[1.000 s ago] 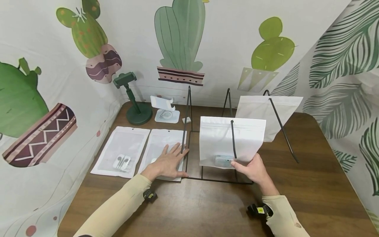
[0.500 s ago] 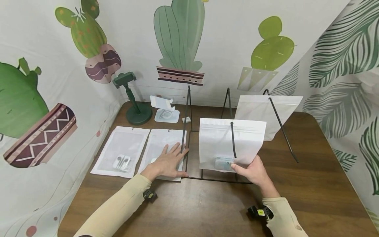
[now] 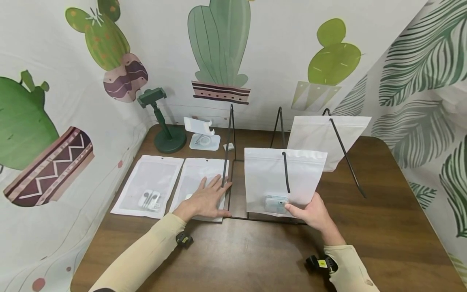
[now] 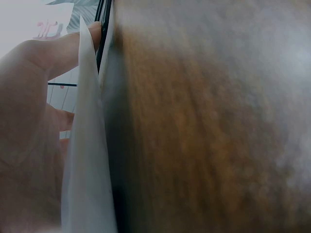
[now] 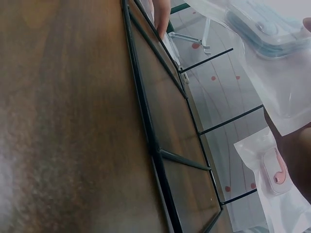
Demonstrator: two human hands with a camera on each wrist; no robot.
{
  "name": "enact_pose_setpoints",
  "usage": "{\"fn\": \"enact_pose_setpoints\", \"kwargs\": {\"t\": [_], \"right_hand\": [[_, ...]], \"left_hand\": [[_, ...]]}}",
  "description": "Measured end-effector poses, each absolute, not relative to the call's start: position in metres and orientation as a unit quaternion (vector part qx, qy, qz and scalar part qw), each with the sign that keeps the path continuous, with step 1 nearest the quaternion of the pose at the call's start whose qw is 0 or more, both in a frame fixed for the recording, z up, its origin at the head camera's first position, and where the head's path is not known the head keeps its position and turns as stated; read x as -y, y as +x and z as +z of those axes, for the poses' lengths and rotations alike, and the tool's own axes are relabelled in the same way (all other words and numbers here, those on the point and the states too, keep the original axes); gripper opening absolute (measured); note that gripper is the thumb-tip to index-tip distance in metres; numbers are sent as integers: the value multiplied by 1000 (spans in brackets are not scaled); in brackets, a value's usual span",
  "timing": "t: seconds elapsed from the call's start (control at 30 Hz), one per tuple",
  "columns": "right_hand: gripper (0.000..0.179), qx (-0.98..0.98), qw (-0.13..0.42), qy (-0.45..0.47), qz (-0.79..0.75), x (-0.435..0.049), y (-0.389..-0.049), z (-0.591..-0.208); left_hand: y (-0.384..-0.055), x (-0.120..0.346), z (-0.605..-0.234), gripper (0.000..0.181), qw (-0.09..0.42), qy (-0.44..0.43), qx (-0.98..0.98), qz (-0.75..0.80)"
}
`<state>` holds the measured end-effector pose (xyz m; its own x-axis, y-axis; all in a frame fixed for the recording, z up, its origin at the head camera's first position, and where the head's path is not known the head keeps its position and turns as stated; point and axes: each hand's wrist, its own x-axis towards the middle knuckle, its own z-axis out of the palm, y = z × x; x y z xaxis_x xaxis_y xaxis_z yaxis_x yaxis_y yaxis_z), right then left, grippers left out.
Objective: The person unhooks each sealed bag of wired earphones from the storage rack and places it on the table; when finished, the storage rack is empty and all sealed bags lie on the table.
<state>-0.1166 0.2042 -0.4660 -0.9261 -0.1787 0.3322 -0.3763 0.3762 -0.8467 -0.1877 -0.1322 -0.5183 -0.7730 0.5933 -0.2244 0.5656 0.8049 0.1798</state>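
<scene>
A white zip bag (image 3: 292,168) hangs by its top hole from a prong of the black wire rack (image 3: 262,220). A small clear case (image 3: 276,204) with light blue contents shows through its lower part. My right hand (image 3: 313,213) pinches the bag's lower right edge, thumb in front and the other fingers hidden behind. My left hand (image 3: 206,202) lies with fingers spread over a second white bag (image 3: 200,170), its fingertips and thumb at the rack's left side. In the left wrist view, that bag's edge stands beside the thumb (image 4: 63,51).
Another bag (image 3: 321,140), holding pink earphones (image 5: 279,177), hangs on the rack's right prong. At left lies a bag (image 3: 157,174) with white earphones. A green phone stand (image 3: 166,136), a white stand (image 3: 204,140) and a small white piece (image 3: 229,147) stand behind.
The hanging bag has slid forward and slightly down along its prong, with my right hand holding it. My left hand stays in place.
</scene>
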Motion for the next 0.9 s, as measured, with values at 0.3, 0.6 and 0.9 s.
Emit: {"fn": "enact_pose_setpoints", "kwargs": {"t": [0.3, 0.6, 0.9], "right_hand": [[43, 817, 99, 184, 538, -213, -120, -487], [45, 808, 105, 188, 548, -214, -117, -488], [45, 801, 112, 198, 554, -215, -115, -494]], "left_hand": [[-188, 132, -516, 101, 135, 309, -940, 57], [-188, 131, -517, 102, 130, 312, -939, 57], [-187, 131, -517, 102, 135, 308, -940, 56]]}}
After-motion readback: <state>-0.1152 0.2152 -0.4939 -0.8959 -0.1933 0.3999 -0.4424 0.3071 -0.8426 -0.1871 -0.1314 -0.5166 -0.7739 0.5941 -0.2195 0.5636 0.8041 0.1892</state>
